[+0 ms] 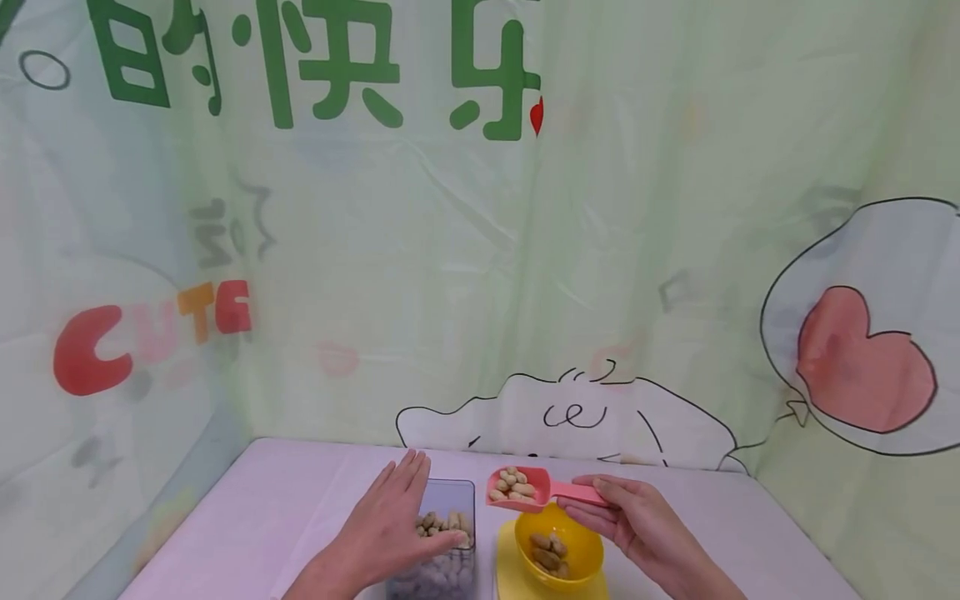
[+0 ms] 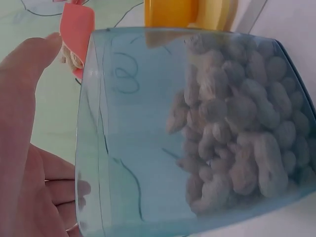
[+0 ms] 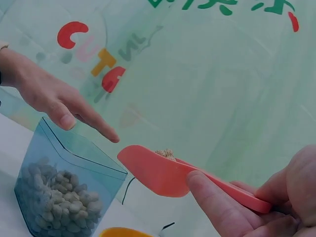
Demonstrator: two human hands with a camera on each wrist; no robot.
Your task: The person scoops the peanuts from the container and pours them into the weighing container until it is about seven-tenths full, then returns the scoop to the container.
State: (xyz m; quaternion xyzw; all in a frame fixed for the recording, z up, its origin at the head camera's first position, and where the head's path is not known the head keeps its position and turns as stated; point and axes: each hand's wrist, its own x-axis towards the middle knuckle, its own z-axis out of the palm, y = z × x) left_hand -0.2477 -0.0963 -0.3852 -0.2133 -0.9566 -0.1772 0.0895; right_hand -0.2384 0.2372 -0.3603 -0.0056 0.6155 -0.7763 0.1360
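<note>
My right hand [image 1: 637, 521] grips the handle of a pink scoop [image 3: 158, 173], which carries several peanuts [image 1: 513, 483]. The scoop is held above the back of a yellow bowl [image 1: 592, 550] with more peanuts inside. To the left stands a clear bluish bin [image 2: 138, 138], partly filled with unshelled peanuts [image 3: 64, 202]. My left hand [image 1: 382, 525] is spread with straight fingers beside and over the bin's left rim. In the head view it hides part of the bin; the right wrist view shows it just above the rim, holding nothing.
Under the bowl lies a yellow base [image 1: 510, 567] with a pale edge. A light table [image 1: 300, 492] holds everything. Behind it hangs a printed pale green curtain [image 1: 465, 275] with lettering and a drawn character.
</note>
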